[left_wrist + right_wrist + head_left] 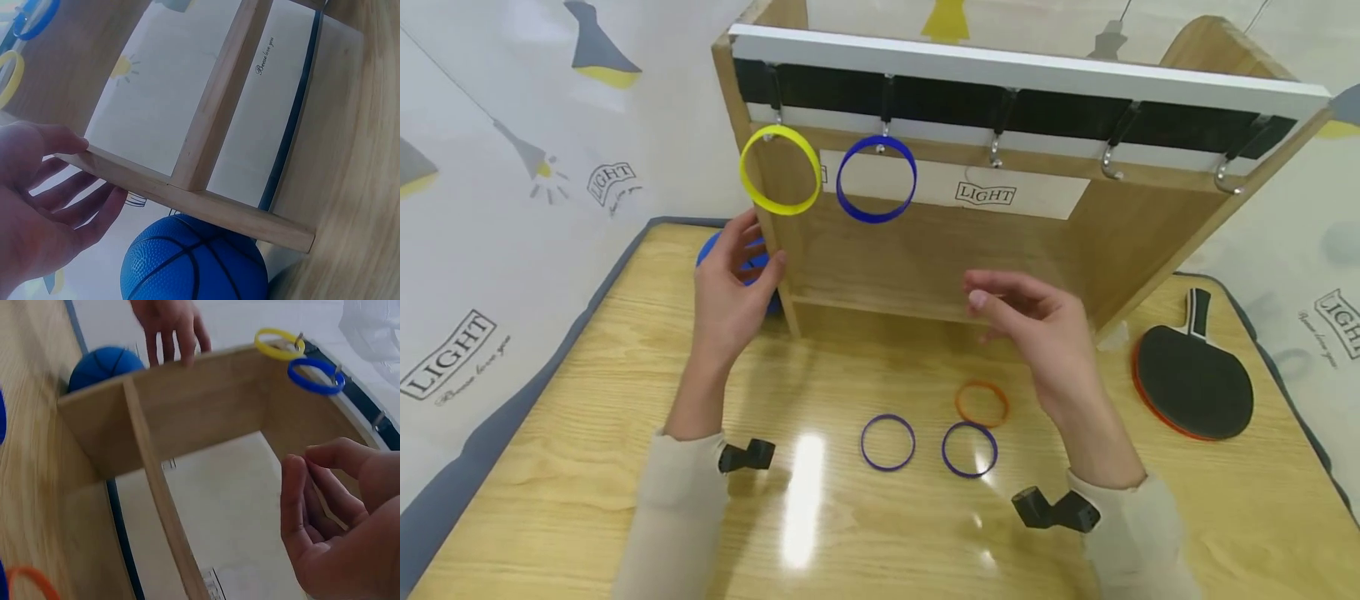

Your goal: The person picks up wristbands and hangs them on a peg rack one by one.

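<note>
Most of the blue ball (708, 248) is lost to me behind the left hand (727, 287) and the side board (787, 307); in the left wrist view, its underside runs off below. I can't tell whether the right hand's (1051, 340) thumb and forefinger touch. The orange ring (31, 573) is cut off at the right wrist view's lower edge, both sleeves (676, 517) at the head view's.

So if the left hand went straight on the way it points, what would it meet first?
Probably the flat brown wooden side panel, which runs between the thumb and fingers of the left hand. Depth is unclear; they may already touch.
</note>
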Action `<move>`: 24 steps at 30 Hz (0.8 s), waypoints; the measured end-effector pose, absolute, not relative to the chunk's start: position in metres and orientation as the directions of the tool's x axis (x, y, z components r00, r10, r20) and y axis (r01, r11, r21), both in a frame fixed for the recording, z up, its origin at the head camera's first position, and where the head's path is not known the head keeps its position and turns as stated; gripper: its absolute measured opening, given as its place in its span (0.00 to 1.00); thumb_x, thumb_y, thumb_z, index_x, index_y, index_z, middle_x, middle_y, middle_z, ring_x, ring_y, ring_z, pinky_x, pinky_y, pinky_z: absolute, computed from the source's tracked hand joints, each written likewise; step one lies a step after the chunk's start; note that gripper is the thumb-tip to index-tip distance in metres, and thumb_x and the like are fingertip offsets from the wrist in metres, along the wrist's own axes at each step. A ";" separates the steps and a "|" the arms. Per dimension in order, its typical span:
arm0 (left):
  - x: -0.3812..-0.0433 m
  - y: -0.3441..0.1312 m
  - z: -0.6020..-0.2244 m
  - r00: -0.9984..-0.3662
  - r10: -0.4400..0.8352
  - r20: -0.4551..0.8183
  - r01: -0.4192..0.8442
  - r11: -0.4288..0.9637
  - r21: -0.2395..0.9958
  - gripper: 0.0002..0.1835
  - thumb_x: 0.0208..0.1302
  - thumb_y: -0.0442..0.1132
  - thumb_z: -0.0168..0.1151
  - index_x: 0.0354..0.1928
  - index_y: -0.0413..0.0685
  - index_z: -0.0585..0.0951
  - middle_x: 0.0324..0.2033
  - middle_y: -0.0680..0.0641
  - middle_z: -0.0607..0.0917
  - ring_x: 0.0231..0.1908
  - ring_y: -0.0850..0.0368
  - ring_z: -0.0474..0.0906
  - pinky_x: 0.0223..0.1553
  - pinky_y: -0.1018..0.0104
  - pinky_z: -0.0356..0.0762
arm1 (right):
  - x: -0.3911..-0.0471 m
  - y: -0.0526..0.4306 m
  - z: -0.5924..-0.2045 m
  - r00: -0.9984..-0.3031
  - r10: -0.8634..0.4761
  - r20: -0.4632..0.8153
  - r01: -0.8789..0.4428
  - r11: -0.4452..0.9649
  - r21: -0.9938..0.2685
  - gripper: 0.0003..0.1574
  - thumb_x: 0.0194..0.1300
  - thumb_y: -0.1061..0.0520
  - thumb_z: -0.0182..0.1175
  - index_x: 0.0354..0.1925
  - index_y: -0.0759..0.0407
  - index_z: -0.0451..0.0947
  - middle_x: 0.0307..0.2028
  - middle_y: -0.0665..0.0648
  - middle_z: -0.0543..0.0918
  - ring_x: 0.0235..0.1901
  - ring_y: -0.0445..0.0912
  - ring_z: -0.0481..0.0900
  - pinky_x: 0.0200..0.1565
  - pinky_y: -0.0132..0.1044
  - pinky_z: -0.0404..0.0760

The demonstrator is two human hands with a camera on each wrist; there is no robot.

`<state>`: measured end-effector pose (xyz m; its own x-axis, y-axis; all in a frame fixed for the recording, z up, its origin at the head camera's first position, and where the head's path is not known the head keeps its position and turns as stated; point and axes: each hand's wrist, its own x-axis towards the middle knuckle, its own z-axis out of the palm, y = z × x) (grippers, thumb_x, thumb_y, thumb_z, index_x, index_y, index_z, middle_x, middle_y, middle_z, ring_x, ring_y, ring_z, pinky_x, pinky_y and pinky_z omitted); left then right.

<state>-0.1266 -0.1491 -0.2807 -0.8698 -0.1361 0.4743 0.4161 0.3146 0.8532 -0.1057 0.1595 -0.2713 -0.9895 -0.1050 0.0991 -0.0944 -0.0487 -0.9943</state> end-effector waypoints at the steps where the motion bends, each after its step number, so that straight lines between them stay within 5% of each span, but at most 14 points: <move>1: -0.126 -0.150 -0.280 -0.870 -0.141 0.472 0.412 0.318 0.854 0.24 0.65 0.28 0.61 0.63 0.40 0.74 0.53 0.38 0.81 0.48 0.46 0.81 0.41 0.66 0.79 | -0.104 0.164 -0.274 -0.989 -0.112 0.098 -0.100 0.009 -0.995 0.21 0.62 0.55 0.69 0.51 0.64 0.82 0.48 0.64 0.83 0.40 0.53 0.80 0.33 0.36 0.81; 11: -0.126 -0.152 -0.281 -0.875 -0.144 0.461 0.397 0.329 0.857 0.24 0.65 0.29 0.61 0.63 0.40 0.74 0.54 0.39 0.81 0.49 0.46 0.81 0.42 0.64 0.78 | -0.090 0.198 -0.293 -0.966 -0.258 -0.008 -0.130 0.512 -0.849 0.16 0.65 0.48 0.66 0.47 0.55 0.85 0.37 0.56 0.86 0.34 0.50 0.82 0.29 0.40 0.82; 18: -0.127 -0.151 -0.280 -0.874 -0.136 0.466 0.404 0.330 0.853 0.24 0.65 0.30 0.61 0.63 0.40 0.74 0.54 0.39 0.81 0.49 0.46 0.81 0.42 0.64 0.79 | -0.091 0.212 -0.311 -0.972 -0.224 -0.076 -0.125 0.759 -0.639 0.14 0.65 0.50 0.65 0.45 0.56 0.84 0.31 0.52 0.85 0.29 0.47 0.81 0.28 0.40 0.78; 24: -0.126 -0.149 -0.281 -0.880 -0.132 0.457 0.394 0.334 0.856 0.24 0.66 0.30 0.61 0.64 0.40 0.73 0.54 0.39 0.81 0.49 0.46 0.80 0.42 0.67 0.78 | -0.093 0.222 -0.324 -0.974 -0.147 -0.174 -0.060 0.902 -0.427 0.20 0.64 0.47 0.65 0.48 0.59 0.82 0.36 0.56 0.86 0.33 0.50 0.82 0.31 0.47 0.77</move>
<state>-0.1261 -0.1490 -0.2808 -0.8797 -0.1321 0.4569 0.3944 0.3343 0.8560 -0.0928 0.2216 -0.3242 -0.9737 -0.1469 -0.1743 -0.0597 0.9022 -0.4271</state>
